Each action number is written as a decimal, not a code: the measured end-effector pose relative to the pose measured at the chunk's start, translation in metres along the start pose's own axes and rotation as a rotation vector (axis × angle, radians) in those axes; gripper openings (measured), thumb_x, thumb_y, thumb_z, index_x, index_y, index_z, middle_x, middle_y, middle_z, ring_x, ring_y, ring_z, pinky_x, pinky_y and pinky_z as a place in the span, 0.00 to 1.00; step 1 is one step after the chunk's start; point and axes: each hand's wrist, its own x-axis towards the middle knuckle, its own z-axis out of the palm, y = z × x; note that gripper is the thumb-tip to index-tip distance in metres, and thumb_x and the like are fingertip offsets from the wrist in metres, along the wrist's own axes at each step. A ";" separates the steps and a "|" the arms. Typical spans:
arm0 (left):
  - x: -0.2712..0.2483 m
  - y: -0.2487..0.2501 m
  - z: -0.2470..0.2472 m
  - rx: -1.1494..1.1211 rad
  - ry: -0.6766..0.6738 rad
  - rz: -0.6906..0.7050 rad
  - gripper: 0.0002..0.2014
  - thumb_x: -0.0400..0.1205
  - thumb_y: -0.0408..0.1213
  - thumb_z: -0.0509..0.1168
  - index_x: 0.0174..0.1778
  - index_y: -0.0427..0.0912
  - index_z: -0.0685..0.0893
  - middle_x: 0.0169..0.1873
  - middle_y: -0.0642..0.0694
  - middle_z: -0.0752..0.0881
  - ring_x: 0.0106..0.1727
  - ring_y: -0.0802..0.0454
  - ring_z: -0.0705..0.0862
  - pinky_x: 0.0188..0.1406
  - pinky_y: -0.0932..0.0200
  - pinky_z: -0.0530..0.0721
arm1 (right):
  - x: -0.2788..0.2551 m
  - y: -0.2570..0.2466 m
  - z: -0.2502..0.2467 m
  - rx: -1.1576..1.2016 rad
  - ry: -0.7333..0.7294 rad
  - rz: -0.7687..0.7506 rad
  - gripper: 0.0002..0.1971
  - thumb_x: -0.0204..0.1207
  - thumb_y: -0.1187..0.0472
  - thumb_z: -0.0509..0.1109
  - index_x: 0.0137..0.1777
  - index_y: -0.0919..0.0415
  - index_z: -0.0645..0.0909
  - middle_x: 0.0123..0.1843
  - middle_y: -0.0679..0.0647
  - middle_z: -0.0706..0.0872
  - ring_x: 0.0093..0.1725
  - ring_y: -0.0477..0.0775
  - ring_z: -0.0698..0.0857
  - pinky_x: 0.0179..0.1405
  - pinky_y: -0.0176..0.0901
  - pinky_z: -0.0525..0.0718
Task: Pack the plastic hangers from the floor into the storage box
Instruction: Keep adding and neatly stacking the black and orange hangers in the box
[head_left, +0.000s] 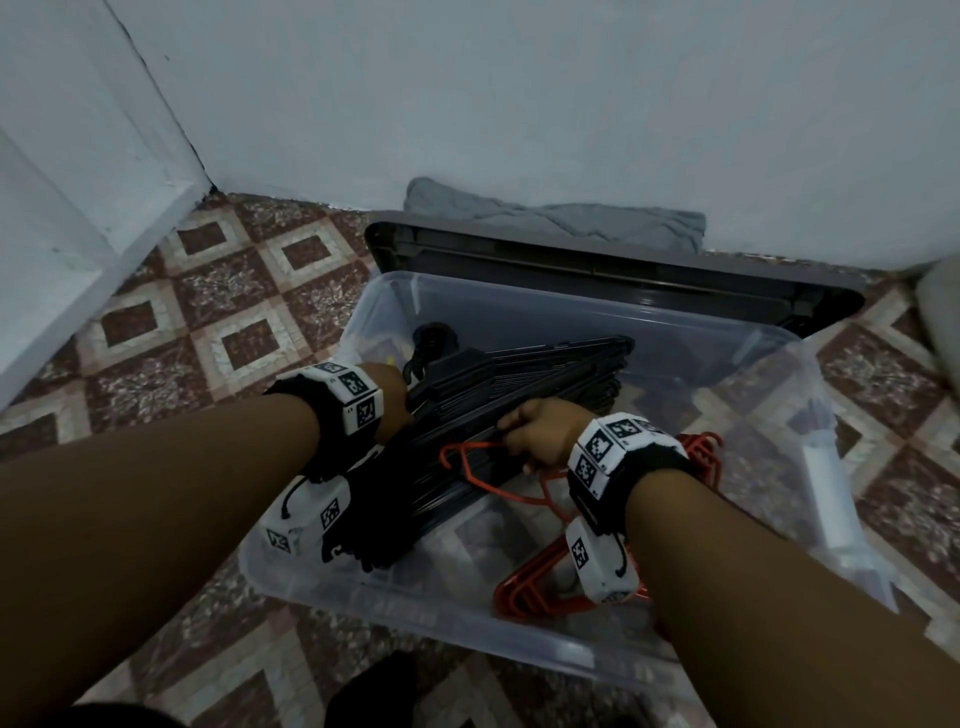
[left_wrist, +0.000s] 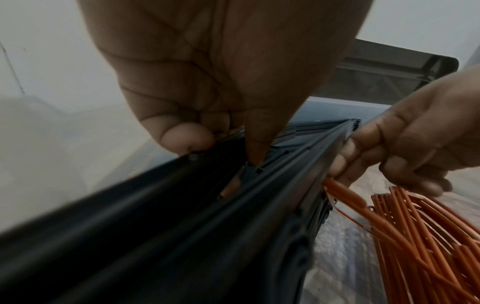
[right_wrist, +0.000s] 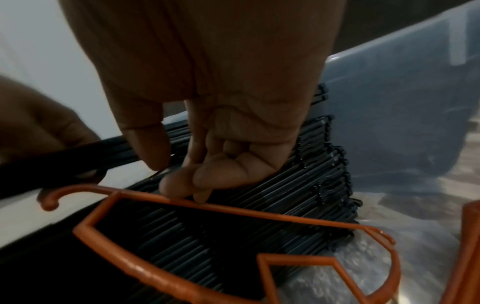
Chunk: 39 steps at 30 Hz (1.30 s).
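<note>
Head view: both hands reach into the clear storage box (head_left: 810, 415) on the tiled floor (head_left: 218, 291). Left hand (head_left: 392, 400) grips the stack of black hangers (head_left: 519, 384); right hand (head_left: 545, 434) pinches one orange hanger (head_left: 467, 462) lying across the stack — more orange hangers (head_left: 540, 587) lie beside it.

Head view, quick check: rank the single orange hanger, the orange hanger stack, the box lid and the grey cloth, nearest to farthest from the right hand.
From the right hand:
1. Single orange hanger: pinched in its fingers, in the storage box.
2. Orange hanger stack: in the box, under the right wrist.
3. Box lid: behind the box.
4. Grey cloth: behind the lid, by the wall.
</note>
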 end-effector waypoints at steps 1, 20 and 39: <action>0.000 0.001 0.000 -0.003 -0.003 -0.002 0.20 0.82 0.52 0.65 0.25 0.49 0.77 0.25 0.51 0.79 0.27 0.55 0.76 0.22 0.63 0.67 | -0.003 -0.002 0.003 -0.036 -0.009 -0.014 0.12 0.74 0.67 0.70 0.54 0.53 0.84 0.38 0.50 0.86 0.27 0.49 0.84 0.27 0.33 0.82; 0.001 0.015 0.024 0.092 0.100 -0.057 0.15 0.84 0.44 0.63 0.60 0.39 0.83 0.52 0.44 0.86 0.53 0.46 0.85 0.42 0.60 0.72 | -0.009 -0.010 0.043 -0.612 -0.010 -0.314 0.23 0.59 0.36 0.79 0.49 0.48 0.87 0.44 0.46 0.89 0.43 0.50 0.86 0.45 0.45 0.88; 0.006 0.002 0.030 0.158 0.021 0.040 0.23 0.84 0.57 0.60 0.56 0.38 0.82 0.46 0.41 0.84 0.43 0.43 0.82 0.41 0.56 0.78 | -0.056 -0.052 -0.020 -0.328 0.044 -0.266 0.13 0.74 0.50 0.76 0.47 0.59 0.81 0.30 0.55 0.91 0.18 0.44 0.82 0.15 0.30 0.74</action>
